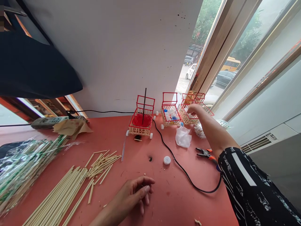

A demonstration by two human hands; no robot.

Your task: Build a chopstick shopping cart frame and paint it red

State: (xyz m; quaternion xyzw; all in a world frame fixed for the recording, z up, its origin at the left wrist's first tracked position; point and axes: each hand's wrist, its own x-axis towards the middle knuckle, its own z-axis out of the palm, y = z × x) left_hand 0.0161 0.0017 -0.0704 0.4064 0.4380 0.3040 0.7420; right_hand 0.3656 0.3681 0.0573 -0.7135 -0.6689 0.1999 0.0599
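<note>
My left hand [136, 192] hovers over the near middle of the table with its fingers loosely bent and apart, holding nothing. At the back right, my right hand [193, 109] reaches into a small cart of wooden sticks with a red rim [188, 120]; its fingertips are hidden, so whether it grips anything does not show. Left of it stands a similar cart [171, 121] with white and blue bottle caps in it. Another cart [141, 130] on white wheels carries a red container [138, 120] with a dark rod standing in it.
Bundled wooden sticks [58, 194] and shorter cut pieces [103, 163] lie on the left, beside plastic-wrapped sticks [30, 169]. A white cap [166, 160], a crumpled white bag [183, 137], pliers [204, 153] and a black cable [181, 169] lie on the red table [164, 204].
</note>
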